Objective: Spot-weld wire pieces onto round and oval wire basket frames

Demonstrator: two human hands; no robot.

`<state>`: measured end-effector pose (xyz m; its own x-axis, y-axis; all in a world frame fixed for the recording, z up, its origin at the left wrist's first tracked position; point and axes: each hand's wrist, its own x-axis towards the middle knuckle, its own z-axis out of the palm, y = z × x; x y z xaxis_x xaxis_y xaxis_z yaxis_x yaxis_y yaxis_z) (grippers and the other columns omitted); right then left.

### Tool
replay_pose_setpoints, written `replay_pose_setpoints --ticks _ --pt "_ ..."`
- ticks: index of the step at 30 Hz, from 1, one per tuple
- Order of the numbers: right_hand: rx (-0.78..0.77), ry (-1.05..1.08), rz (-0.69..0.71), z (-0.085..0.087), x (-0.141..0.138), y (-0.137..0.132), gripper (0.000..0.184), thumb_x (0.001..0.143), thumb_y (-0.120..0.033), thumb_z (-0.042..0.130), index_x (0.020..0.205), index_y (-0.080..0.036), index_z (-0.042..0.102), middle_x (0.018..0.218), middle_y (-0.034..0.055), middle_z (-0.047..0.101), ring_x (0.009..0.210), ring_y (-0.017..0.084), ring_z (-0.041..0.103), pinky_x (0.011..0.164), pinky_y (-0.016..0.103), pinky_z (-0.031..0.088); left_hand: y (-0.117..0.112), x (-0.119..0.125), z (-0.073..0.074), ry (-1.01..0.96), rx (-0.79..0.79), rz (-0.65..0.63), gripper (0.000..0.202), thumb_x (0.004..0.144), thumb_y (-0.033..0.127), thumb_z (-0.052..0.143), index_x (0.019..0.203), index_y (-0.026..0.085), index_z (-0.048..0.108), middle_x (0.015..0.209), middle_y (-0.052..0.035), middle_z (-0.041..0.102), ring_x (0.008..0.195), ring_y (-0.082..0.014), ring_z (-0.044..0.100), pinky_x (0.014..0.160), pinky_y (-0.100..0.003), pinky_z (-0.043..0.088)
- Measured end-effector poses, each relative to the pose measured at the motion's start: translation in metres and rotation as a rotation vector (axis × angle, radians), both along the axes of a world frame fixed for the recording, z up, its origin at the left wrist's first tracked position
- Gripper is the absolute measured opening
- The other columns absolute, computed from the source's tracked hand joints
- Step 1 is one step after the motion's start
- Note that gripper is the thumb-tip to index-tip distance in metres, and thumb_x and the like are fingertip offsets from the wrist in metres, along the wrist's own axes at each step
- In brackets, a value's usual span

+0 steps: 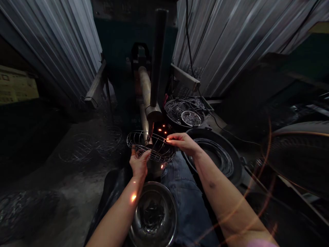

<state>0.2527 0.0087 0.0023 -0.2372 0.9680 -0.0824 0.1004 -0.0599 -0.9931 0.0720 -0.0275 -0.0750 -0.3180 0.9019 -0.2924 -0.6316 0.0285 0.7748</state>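
Note:
I hold a round wire basket (150, 145) up against the tip of a spot-welding machine (150, 113), whose two bars meet at the basket's rim. My left hand (139, 164) grips the basket's near edge from below. My right hand (183, 141) pinches the rim on the right side, fingers closed. Orange sparks glow around the weld point (161, 130). My jeans-clad knee (182, 185) sits under the basket.
A steel bowl (153, 214) with wire pieces rests by my lap. A dark pan of wire rings (218, 156) lies to the right, more wire frames and a small dish (191, 117) behind it. Finished wire baskets (87, 145) lie on the floor at left. Corrugated metal walls flank the machine.

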Motion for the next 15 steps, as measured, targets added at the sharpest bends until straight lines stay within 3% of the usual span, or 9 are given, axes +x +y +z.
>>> replay_pose_setpoints --ticks 4,9,15 --pt "-0.016 -0.002 -0.058 0.001 0.003 -0.004 0.032 0.053 -0.038 0.081 0.072 -0.013 0.073 0.063 0.0009 0.063 0.060 0.013 0.054 0.061 0.028 0.042 -0.001 0.000 -0.003 -0.058 -0.027 -0.020 0.074 0.047 0.016 0.083 0.114 0.024 0.052 0.079 0.0049 0.059 0.072 -0.0131 0.060 0.073 -0.036 0.051" --pt "0.000 -0.038 -0.065 0.005 -0.016 0.008 0.034 0.052 -0.040 0.080 0.071 -0.014 0.073 0.059 -0.0009 0.060 0.056 0.012 0.052 0.057 0.028 0.041 0.002 -0.004 -0.010 -0.126 -0.033 -0.014 0.056 0.051 0.016 0.081 0.101 0.022 0.055 0.076 0.0040 0.062 0.075 -0.0139 0.061 0.081 -0.047 0.050" --pt "0.013 -0.044 -0.072 0.005 -0.013 0.011 0.034 0.055 -0.040 0.079 0.076 -0.014 0.073 0.062 -0.0017 0.061 0.057 0.012 0.051 0.059 0.027 0.041 0.004 -0.006 -0.014 -0.127 -0.033 -0.038 0.053 0.055 0.018 0.081 0.100 0.022 0.055 0.081 0.0020 0.064 0.079 -0.0146 0.062 0.084 -0.047 0.048"
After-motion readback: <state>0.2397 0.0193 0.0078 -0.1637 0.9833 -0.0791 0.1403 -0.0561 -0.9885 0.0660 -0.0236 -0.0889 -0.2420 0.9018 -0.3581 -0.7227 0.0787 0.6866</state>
